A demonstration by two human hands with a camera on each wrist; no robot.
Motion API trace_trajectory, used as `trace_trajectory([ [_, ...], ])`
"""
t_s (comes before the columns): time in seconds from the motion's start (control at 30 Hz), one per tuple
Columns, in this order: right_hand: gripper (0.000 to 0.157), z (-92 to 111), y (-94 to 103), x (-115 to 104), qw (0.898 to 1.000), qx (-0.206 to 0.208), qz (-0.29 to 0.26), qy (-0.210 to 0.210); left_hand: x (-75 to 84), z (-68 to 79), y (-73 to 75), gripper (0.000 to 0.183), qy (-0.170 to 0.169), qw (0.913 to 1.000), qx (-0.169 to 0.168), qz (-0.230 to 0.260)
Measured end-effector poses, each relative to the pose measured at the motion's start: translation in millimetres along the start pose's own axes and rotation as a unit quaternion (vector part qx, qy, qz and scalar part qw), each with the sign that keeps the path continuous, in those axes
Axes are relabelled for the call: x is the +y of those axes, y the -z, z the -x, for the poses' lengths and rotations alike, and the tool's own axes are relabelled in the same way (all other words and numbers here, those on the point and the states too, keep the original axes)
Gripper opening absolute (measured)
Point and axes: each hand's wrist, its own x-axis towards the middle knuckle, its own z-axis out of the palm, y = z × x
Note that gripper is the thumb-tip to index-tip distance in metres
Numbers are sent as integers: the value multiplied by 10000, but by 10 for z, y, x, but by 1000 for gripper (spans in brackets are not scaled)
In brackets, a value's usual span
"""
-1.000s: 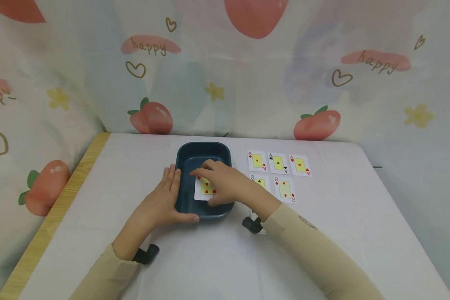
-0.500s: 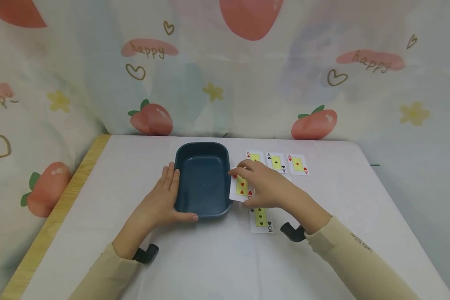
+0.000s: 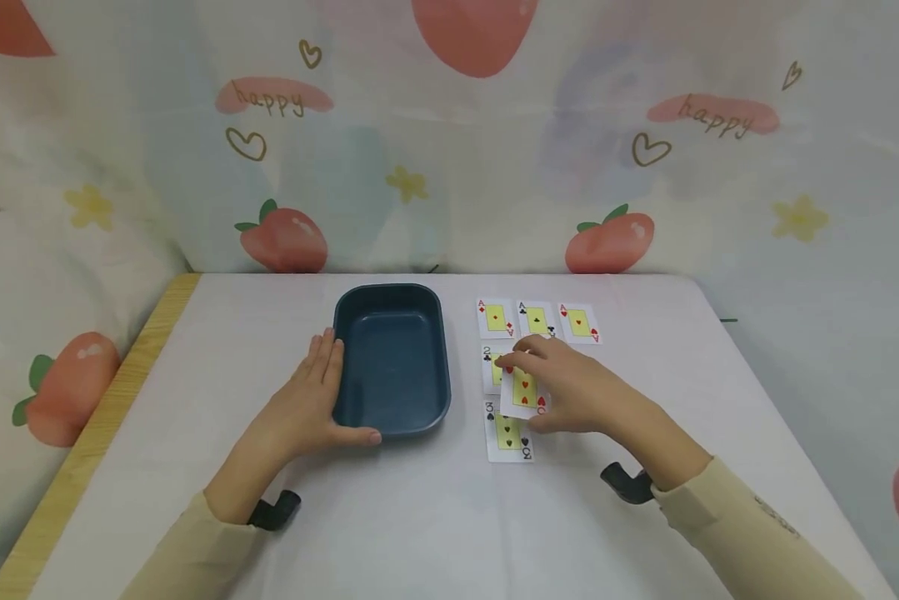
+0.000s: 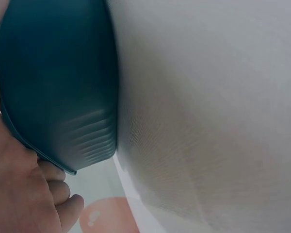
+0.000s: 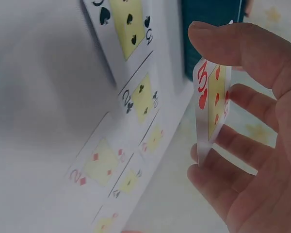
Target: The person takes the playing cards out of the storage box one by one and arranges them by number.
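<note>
My right hand [image 3: 580, 387] pinches a three of hearts playing card [image 3: 524, 390] between thumb and fingertips, above the laid-out cards. In the right wrist view the held card [image 5: 214, 102] stands nearly edge-on. Below it lie a two of clubs [image 3: 491, 367], partly covered, and a three of spades [image 3: 506, 442]. The two of diamonds [image 5: 101, 162] shows in the right wrist view and is hidden behind the hand in the head view. My left hand [image 3: 295, 412] rests against a dark blue tray [image 3: 392, 375], fingers straight along its left side, thumb by its near edge.
A row of three aces lies at the back: diamonds [image 3: 496, 319], clubs [image 3: 536, 318] and hearts [image 3: 580, 323]. A white cloth [image 3: 419, 525] covers the table, with a wooden edge [image 3: 112, 400] bare at the left. A printed curtain [image 3: 479, 183] hangs behind.
My right hand has lifted the three of hearts out of the tray and carried it right, over the card rows. The left hand has stayed on the tray.
</note>
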Motion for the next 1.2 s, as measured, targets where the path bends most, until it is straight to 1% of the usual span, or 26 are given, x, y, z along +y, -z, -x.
trace_trajectory([
  [0.17,75,80,-20,76,10000,-30,-57,-35,-22,-3,27,147,-59,9999,112,9],
  [0.3,73,160,-76,161,9999,-134,-61,18,-33,-4,33,146,-65,9999,102,-5],
  [0.43,74,248,-133,232,9997,-225,56,29,-33,2,34,147,-88,9999,103,18],
  [0.63,75,391,-229,273,9987,-496,79,-126,-29,13,8,148,-112,9999,71,-74],
  [0.73,74,456,-271,285,9984,-526,101,-178,-17,32,6,149,-125,9998,62,-105],
  [0.83,74,493,-302,303,9986,-478,145,-169,-11,45,15,148,-177,9998,59,-94],
  [0.93,78,496,-316,346,9991,-382,146,-97,-18,47,30,149,-216,9997,94,-85],
  [1.0,82,494,-310,387,9994,-303,62,-126,-30,42,37,148,-214,9996,99,-120],
  [1.13,86,489,-223,475,9988,-9,-252,-410,-87,42,64,142,-260,9996,-45,-115],
  [1.2,86,478,-147,507,9971,273,-419,-575,-129,52,103,137,-340,9994,-6,-36],
])
